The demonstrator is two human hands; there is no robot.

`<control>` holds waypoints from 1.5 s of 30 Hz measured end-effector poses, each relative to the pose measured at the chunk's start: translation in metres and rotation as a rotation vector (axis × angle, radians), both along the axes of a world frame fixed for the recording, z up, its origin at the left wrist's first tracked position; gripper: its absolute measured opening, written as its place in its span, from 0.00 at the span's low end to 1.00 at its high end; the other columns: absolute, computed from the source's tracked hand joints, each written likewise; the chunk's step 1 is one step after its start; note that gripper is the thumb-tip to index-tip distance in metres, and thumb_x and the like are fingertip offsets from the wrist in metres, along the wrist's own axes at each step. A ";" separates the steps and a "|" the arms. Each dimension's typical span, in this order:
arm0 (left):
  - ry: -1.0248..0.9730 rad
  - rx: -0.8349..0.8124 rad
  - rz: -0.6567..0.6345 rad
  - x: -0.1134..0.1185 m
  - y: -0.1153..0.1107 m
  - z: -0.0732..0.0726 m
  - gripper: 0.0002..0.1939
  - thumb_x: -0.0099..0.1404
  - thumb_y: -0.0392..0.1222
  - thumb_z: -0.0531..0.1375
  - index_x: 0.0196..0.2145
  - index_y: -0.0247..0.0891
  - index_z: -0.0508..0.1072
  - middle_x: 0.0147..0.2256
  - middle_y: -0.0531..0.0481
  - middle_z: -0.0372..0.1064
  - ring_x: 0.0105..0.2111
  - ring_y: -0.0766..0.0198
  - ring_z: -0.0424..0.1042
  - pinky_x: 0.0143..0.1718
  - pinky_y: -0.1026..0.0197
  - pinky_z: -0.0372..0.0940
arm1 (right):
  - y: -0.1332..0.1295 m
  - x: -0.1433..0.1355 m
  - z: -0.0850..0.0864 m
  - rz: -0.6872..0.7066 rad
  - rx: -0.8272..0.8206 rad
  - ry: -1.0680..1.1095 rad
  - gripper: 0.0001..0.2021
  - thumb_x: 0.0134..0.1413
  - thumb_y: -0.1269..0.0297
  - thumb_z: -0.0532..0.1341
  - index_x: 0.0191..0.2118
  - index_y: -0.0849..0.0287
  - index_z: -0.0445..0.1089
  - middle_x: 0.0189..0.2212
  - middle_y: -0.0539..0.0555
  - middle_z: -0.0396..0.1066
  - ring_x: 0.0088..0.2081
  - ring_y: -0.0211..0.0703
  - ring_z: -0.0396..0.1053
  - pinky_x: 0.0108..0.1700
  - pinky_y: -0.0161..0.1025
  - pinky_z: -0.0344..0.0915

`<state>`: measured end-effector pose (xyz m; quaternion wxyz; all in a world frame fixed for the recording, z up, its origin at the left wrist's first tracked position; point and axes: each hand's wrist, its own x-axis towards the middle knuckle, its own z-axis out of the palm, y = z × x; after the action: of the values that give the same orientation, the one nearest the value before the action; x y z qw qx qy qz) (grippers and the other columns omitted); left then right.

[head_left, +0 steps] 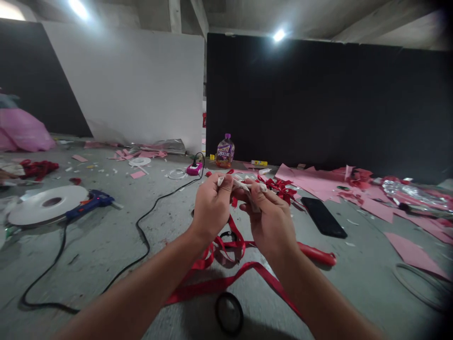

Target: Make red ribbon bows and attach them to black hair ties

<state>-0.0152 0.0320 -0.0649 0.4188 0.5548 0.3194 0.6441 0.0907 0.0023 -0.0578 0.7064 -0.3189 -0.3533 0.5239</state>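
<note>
My left hand (214, 203) and my right hand (271, 217) are raised in front of me, close together above the floor. Between them they pinch a crumpled white strip (254, 197), thumbs pressed on its two ends; its exact material I cannot make out. Below my hands, red ribbon (212, 286) lies in loops and a long band across the floor. A black ring (229, 313) rests nearest to me. Just past my right hand is a cluster of red ribbon pieces (283, 189). A red cylindrical thing (318, 255) sticks out from behind my right wrist.
A blue glue gun (92, 203) leans by a white roll (46, 205) at left, its black cord (143, 236) crossing the floor. A pink socket box (194, 168) and a purple-capped bottle (225, 152) stand ahead. A phone (323, 217) and pink sheets (318, 183) lie right.
</note>
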 end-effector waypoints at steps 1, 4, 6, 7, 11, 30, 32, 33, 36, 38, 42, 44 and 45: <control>-0.042 -0.008 -0.004 0.001 -0.001 -0.001 0.18 0.67 0.55 0.58 0.32 0.37 0.71 0.26 0.51 0.71 0.26 0.66 0.69 0.28 0.64 0.63 | -0.001 -0.001 0.000 0.005 0.002 0.016 0.08 0.47 0.60 0.71 0.34 0.56 0.80 0.32 0.53 0.79 0.32 0.39 0.75 0.32 0.34 0.69; -0.168 -0.051 -0.066 0.004 -0.002 0.001 0.18 0.66 0.56 0.58 0.30 0.38 0.67 0.25 0.53 0.68 0.25 0.68 0.68 0.27 0.65 0.63 | -0.002 -0.002 -0.002 0.010 0.030 0.036 0.08 0.48 0.60 0.72 0.34 0.56 0.80 0.31 0.52 0.79 0.33 0.39 0.76 0.35 0.35 0.72; -0.246 -0.097 -0.163 0.005 -0.004 0.005 0.18 0.66 0.56 0.59 0.30 0.38 0.67 0.26 0.53 0.69 0.25 0.68 0.68 0.28 0.65 0.63 | -0.001 0.000 -0.002 -0.010 0.061 0.007 0.08 0.49 0.59 0.71 0.34 0.55 0.80 0.31 0.52 0.79 0.33 0.39 0.76 0.35 0.36 0.73; -0.271 -0.113 -0.228 0.005 -0.004 0.008 0.17 0.65 0.55 0.60 0.30 0.38 0.68 0.27 0.53 0.70 0.27 0.68 0.69 0.30 0.65 0.64 | 0.000 0.002 -0.002 -0.025 0.076 -0.018 0.08 0.50 0.58 0.71 0.35 0.54 0.80 0.32 0.51 0.79 0.33 0.39 0.75 0.36 0.37 0.73; -0.222 -0.123 -0.442 0.000 -0.004 0.018 0.12 0.60 0.48 0.67 0.36 0.37 0.75 0.35 0.47 0.75 0.35 0.64 0.74 0.39 0.62 0.66 | 0.004 0.007 0.000 -0.039 0.124 -0.110 0.08 0.53 0.55 0.68 0.35 0.53 0.79 0.33 0.52 0.78 0.35 0.41 0.74 0.38 0.41 0.72; -0.561 -0.369 -0.327 -0.001 0.001 0.021 0.05 0.50 0.31 0.71 0.26 0.33 0.79 0.25 0.51 0.74 0.27 0.71 0.72 0.32 0.68 0.67 | 0.007 0.007 -0.006 -0.052 0.252 -0.266 0.12 0.49 0.69 0.70 0.34 0.53 0.65 0.27 0.44 0.67 0.31 0.33 0.67 0.40 0.35 0.66; -0.580 -0.387 -0.301 0.000 0.001 0.020 0.04 0.52 0.30 0.70 0.26 0.33 0.78 0.27 0.51 0.74 0.27 0.72 0.72 0.32 0.69 0.66 | 0.006 0.006 -0.008 -0.037 0.271 -0.245 0.13 0.49 0.70 0.70 0.33 0.53 0.64 0.28 0.44 0.67 0.32 0.34 0.68 0.45 0.37 0.68; -0.588 -0.393 -0.288 0.000 0.001 0.020 0.04 0.52 0.30 0.69 0.26 0.33 0.78 0.27 0.51 0.75 0.28 0.72 0.72 0.32 0.69 0.66 | 0.005 0.006 -0.008 -0.015 0.277 -0.224 0.13 0.50 0.70 0.69 0.32 0.53 0.63 0.27 0.44 0.67 0.33 0.35 0.69 0.49 0.40 0.68; -0.619 -0.409 -0.252 0.000 0.002 0.020 0.04 0.53 0.29 0.69 0.26 0.33 0.78 0.27 0.51 0.74 0.28 0.72 0.72 0.33 0.69 0.66 | 0.003 0.004 -0.006 0.050 0.292 -0.178 0.13 0.51 0.70 0.68 0.32 0.51 0.61 0.27 0.45 0.69 0.35 0.38 0.72 0.57 0.49 0.65; -0.632 -0.411 -0.247 0.001 0.003 0.021 0.04 0.54 0.29 0.68 0.26 0.33 0.77 0.27 0.51 0.74 0.28 0.72 0.72 0.33 0.70 0.67 | 0.002 0.004 -0.005 0.062 0.292 -0.159 0.13 0.51 0.70 0.68 0.31 0.51 0.61 0.27 0.45 0.70 0.35 0.38 0.73 0.58 0.50 0.64; -0.660 -0.398 -0.230 0.000 0.005 0.021 0.05 0.53 0.30 0.69 0.24 0.33 0.76 0.25 0.53 0.72 0.26 0.74 0.70 0.30 0.70 0.66 | 0.002 0.003 -0.007 0.055 0.268 -0.128 0.14 0.49 0.71 0.69 0.30 0.51 0.60 0.25 0.44 0.68 0.36 0.38 0.73 0.55 0.46 0.66; -0.659 -0.388 -0.221 -0.001 0.007 0.020 0.05 0.52 0.31 0.70 0.25 0.32 0.77 0.24 0.53 0.72 0.25 0.74 0.70 0.30 0.70 0.66 | 0.003 0.003 -0.008 0.059 0.256 -0.139 0.14 0.48 0.71 0.69 0.31 0.51 0.62 0.25 0.43 0.67 0.36 0.37 0.72 0.52 0.42 0.66; -0.637 -0.372 -0.227 -0.002 0.007 0.020 0.05 0.51 0.31 0.71 0.25 0.32 0.77 0.25 0.53 0.73 0.26 0.73 0.71 0.31 0.70 0.66 | 0.003 0.003 -0.009 0.064 0.246 -0.151 0.13 0.48 0.71 0.69 0.32 0.51 0.63 0.26 0.44 0.67 0.37 0.37 0.71 0.50 0.40 0.67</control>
<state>-0.0170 0.0389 -0.0450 0.6592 0.2731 0.2213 0.6648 0.0942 0.0056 -0.0667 0.6946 -0.2571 -0.4771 0.4731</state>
